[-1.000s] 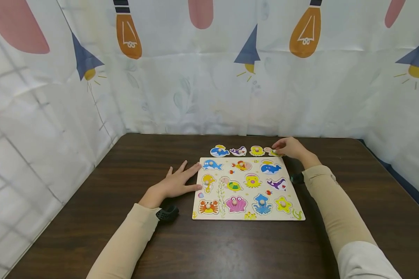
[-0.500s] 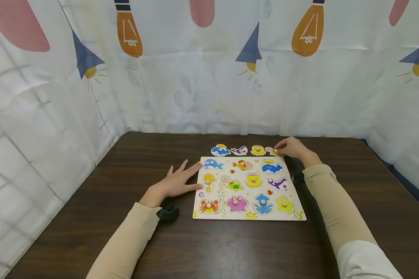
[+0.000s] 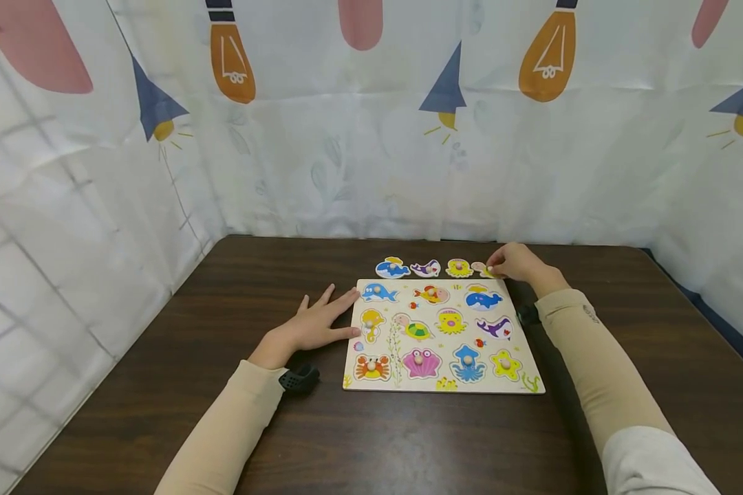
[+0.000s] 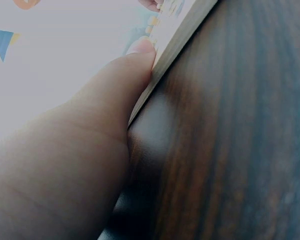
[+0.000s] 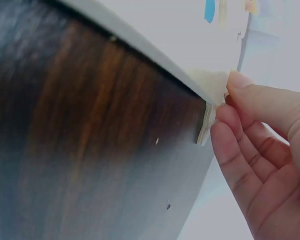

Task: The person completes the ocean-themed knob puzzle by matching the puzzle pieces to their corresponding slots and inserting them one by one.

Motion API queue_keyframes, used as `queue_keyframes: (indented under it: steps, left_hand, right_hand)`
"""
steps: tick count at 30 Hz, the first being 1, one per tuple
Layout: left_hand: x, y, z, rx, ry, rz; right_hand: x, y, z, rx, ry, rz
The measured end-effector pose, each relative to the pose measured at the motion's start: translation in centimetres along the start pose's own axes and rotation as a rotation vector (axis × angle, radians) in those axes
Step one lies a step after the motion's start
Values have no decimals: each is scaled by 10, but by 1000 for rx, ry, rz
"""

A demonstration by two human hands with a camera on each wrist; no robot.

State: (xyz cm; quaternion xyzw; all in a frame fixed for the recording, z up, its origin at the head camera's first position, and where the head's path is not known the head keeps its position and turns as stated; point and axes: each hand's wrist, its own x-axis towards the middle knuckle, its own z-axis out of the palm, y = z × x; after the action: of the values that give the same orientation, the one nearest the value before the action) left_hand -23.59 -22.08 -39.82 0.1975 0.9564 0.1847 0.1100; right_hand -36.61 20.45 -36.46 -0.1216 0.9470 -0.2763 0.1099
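Observation:
My left hand lies with spread, straight fingers at the left side of a wooden peg puzzle board. Its thumb touches the board's edge in the left wrist view. Beyond the board's far right corner, my right hand pinches a turtle puzzle piece between thumb and fingers; the hand hides most of its shell. The piece's pale edge shows beside the fingertips in the right wrist view. On the board, the turtle picture has no knob.
A blue whale piece, a purple whale piece and a yellow octopus piece lie in a row behind the board. Knobbed pieces such as the crab sit in the board. A white printed curtain hangs behind the brown table.
My right fingers have settled slightly over the turtle piece, and less of its shell shows. My left hand stays in place at the board.

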Motion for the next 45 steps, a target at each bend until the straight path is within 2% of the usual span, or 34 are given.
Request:
queue_keyframes:
  steps: [6,11,21,37,45]
  left_hand:
    - [1,2,2,1,-10,-4]
    - [2,1,3,2,-5,8]
    - [-1,-3,1,4,8,4]
    - [0,-1,0,-1,7,5]
    - [-2,0,-1,-10,13,18]
  right_hand:
    - [-4,2,-2,-41,5,-17]
    - [-6,5,-7,-80,41,-59]
    - [-10,-5,-14,-68,39,-84]
    - [-40,-29,-17,-101,25,-171]
    - [-50,-36,-7,-97,34,-194]
